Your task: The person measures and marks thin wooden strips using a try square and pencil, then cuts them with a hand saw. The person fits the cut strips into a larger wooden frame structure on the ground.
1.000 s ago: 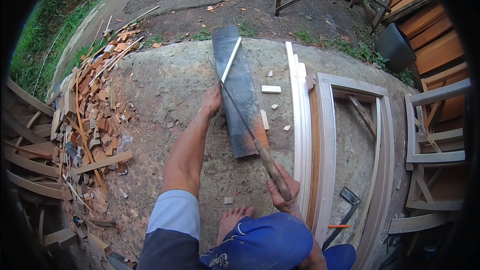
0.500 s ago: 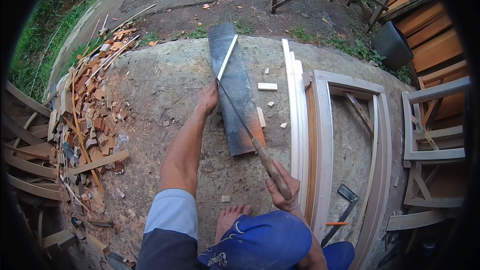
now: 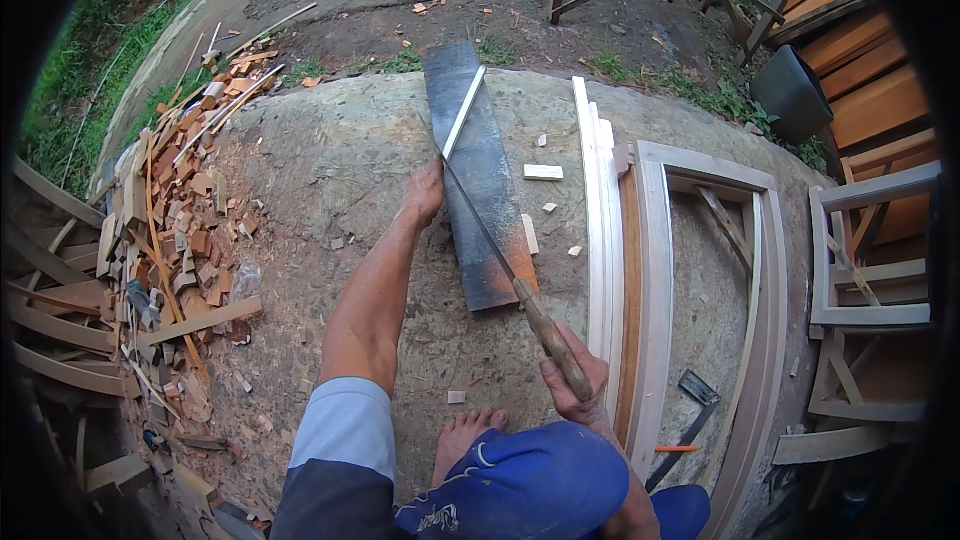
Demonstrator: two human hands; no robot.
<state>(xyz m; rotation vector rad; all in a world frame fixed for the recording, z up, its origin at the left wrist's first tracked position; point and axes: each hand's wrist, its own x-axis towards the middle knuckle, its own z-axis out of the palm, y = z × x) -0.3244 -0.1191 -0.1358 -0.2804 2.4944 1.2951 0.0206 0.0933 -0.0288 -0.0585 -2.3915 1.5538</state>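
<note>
My left hand (image 3: 425,192) presses flat on the left edge of the dark board (image 3: 480,175) in the upper middle of the frame. My right hand (image 3: 572,380) is closed around the wooden handle of a long blade (image 3: 480,225) lying across the board beside a thin pale strip (image 3: 462,113). Small pale chips (image 3: 543,172) lie on the right, so I think some cutting is done, but the strip looks not finished.
</note>
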